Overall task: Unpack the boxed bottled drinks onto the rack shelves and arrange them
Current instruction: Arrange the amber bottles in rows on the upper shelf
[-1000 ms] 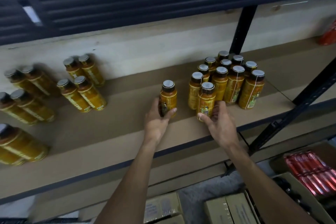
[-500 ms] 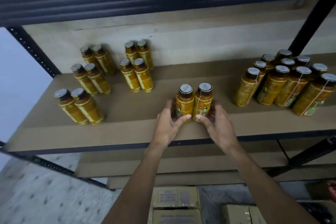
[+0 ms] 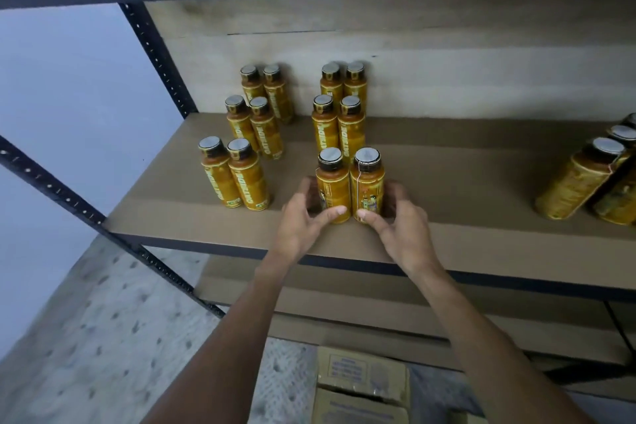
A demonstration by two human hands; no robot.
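A: Task item, where?
B: Two yellow drink bottles, upright and touching side by side, near the front edge of the shelf board (image 3: 464, 182), left of its middle. Call them left-hand bottle (image 3: 333, 188) and right-hand bottle (image 3: 367, 188).
A: Hands?
B: Left hand (image 3: 301, 218) wraps the left-hand bottle, thumb across its lower front. Right hand (image 3: 404, 222) grasps the right-hand bottle the same way. Neither one is released.
A: Standing or lifted?
B: Thumbs hide the bases. Looks set down on the board, can't tell for sure.
A: Progress?
B: Partway, my call. Left column (image 3: 261, 127) is three pairs running from the back wall toward the front edge. Second column (image 3: 351, 127), just to its right, has two pairs. The held pair sits in line in front of those, so it makes that column's third pair.
A: What's left?
B: Let go, maybe square the pair up. Then there's the loose cluster (image 3: 578, 182) at the board's right end, well apart and crowded rather than paired. It likely needs sorting into columns too. Cardboard boxes (image 3: 361, 375) sit on the floor below the rack, contents not visible, so there may be more to unpack.
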